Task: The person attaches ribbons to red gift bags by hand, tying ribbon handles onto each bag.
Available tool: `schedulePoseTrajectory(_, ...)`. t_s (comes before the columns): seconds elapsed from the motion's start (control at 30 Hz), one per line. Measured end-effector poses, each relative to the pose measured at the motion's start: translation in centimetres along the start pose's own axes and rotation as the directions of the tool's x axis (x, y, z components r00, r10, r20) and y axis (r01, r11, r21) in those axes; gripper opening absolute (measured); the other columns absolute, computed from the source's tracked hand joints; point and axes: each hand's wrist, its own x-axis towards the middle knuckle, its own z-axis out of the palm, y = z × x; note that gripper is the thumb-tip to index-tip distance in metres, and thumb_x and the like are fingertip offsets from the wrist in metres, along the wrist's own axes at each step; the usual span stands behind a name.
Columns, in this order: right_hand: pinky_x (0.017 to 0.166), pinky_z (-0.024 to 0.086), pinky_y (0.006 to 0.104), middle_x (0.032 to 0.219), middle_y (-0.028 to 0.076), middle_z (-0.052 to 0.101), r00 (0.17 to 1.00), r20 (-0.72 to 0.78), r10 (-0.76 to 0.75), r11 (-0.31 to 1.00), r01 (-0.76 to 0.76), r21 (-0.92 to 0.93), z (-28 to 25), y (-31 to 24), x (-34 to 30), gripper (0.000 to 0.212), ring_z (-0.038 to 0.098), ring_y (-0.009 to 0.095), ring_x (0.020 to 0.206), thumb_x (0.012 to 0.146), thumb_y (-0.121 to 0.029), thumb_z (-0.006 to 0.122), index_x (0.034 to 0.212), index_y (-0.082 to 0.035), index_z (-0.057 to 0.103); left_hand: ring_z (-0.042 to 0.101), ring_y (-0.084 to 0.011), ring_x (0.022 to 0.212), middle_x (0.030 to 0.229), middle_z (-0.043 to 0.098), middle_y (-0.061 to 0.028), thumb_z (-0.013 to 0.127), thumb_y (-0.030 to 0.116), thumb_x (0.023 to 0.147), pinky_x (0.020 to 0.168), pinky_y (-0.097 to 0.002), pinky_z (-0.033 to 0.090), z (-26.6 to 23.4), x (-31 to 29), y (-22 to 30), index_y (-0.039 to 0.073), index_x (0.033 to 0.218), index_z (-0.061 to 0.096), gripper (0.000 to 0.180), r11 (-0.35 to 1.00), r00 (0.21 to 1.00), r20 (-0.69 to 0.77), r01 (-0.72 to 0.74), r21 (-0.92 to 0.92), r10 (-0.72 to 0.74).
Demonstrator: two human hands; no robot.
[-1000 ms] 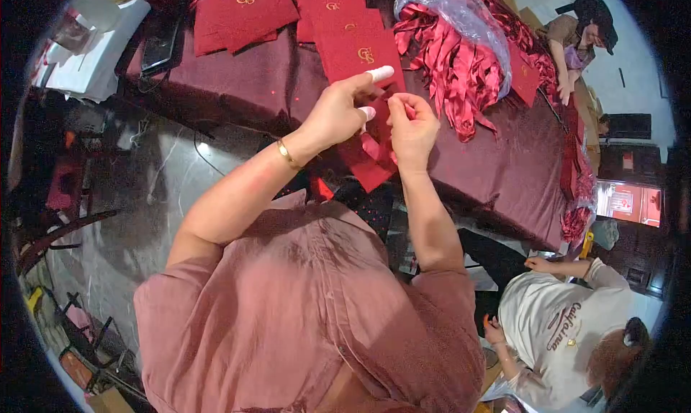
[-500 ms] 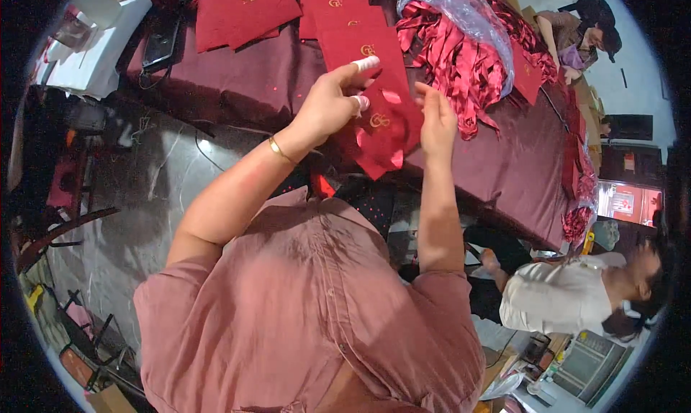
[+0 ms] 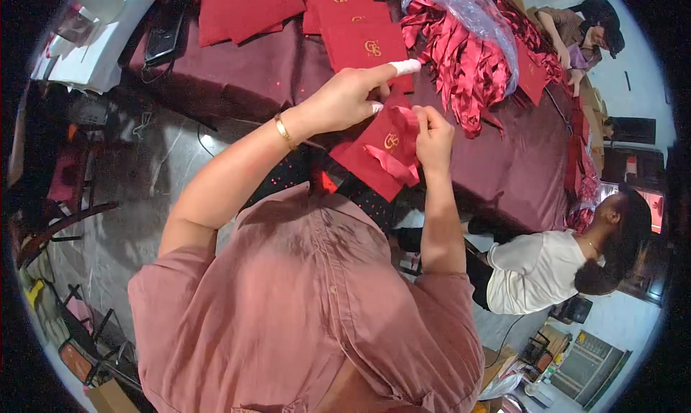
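Observation:
A flat red gift bag (image 3: pixel 367 154) with a gold emblem lies tilted close in front of me, at the table's near edge. A shiny pinkish-red ribbon (image 3: pixel 392 164) loops across its face. My right hand (image 3: pixel 435 141) is closed at the bag's right side, thumb and forefinger pinching the ribbon's upper part. Above the bag's top edge is my left hand (image 3: pixel 349 100), with white tape on thumb and forefinger. Its forefinger stretches to the right, apart from the thumb, while the other fingers curl partly out of sight. Just beyond lie overlapping red bags (image 3: pixel 349 49).
More red bags (image 3: pixel 252 13) lie at the far left of the dark red tablecloth (image 3: pixel 245 82). A heap of red ribbons (image 3: pixel 461 60) spills from clear plastic at the right. A phone-like black device (image 3: pixel 162 42) lies left. Two people (image 3: pixel 547 269) (image 3: pixel 579 38) are on the right.
The bag has shifted toward me and slightly right. My right hand has closed on the ribbon, and my left hand has moved right. The person in white has turned and shifted.

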Motion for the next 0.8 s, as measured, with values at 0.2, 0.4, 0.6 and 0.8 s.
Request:
schedulePoseTrajectory(0.2, 0.045, 0.035, 0.0327, 0.053, 0.013, 0.041, 0.979, -0.095, -0.178, 0.982, 0.171, -0.077, -2.1, 0.9, 0.4, 0.032, 0.037, 0.018, 0.045, 0.087, -0.021, 0.069, 0.067, -0.001, 0.054, 0.063, -0.0288, 0.068, 0.074, 0.062, -0.0132, 0.062, -0.005, 0.073, 0.065, -0.0373, 0.049, -1.8, 0.0, -0.1, 0.014, 0.135, 0.051, 0.066, 0.997, 0.929, 0.367, -0.059, 0.043, 0.039)
schedulePoseTrajectory(0.4, 0.048, 0.034, 0.0281, 0.055, 0.006, 0.036, 0.974, -0.213, -0.078, 0.991, 0.098, 0.087, -2.3, 1.8, 0.4, 0.032, 0.035, 0.007, 0.055, 0.089, -0.02, 0.067, 0.069, 0.0, 0.054, 0.062, -0.0249, 0.087, 0.098, 0.063, -0.0111, 0.067, 0.001, 0.078, 0.076, -0.0366, 0.05, -1.2, -2.2, 0.2, 0.004, 0.113, 0.056, 0.037, 0.969, 0.977, -0.063, -0.19, 0.158, 0.202)
schedulePoseTrajectory(0.6, 0.047, 0.036, 0.0309, 0.054, 0.009, 0.043, 0.985, -0.158, -0.075, 0.997, 0.072, -0.028, -1.7, 1.2, 0.0, 0.034, 0.039, 0.013, 0.048, 0.088, -0.025, 0.068, 0.07, 0.0, 0.056, 0.059, -0.0351, 0.082, 0.092, 0.06, -0.0158, 0.056, -0.009, 0.076, 0.074, -0.0405, 0.047, -0.1, -4.6, 1.4, 0.019, 0.148, 0.03, 0.081, 0.999, 0.971, 0.237, -0.004, -0.039, 0.013)
schedulePoseTrajectory(0.8, 0.047, 0.032, 0.0281, 0.056, 0.005, 0.033, 0.98, -0.155, -0.122, 0.992, 0.115, -0.056, -1.1, 0.9, -0.2, 0.036, 0.033, 0.008, 0.054, 0.091, -0.023, 0.065, 0.068, 0.001, 0.051, 0.059, -0.0375, 0.078, 0.091, 0.061, -0.0208, 0.053, -0.005, 0.075, 0.072, -0.0417, 0.048, 0.3, -4.5, 1.4, 0.018, 0.146, 0.033, 0.077, 0.999, 0.979, 0.202, -0.02, 0.037, 0.012)
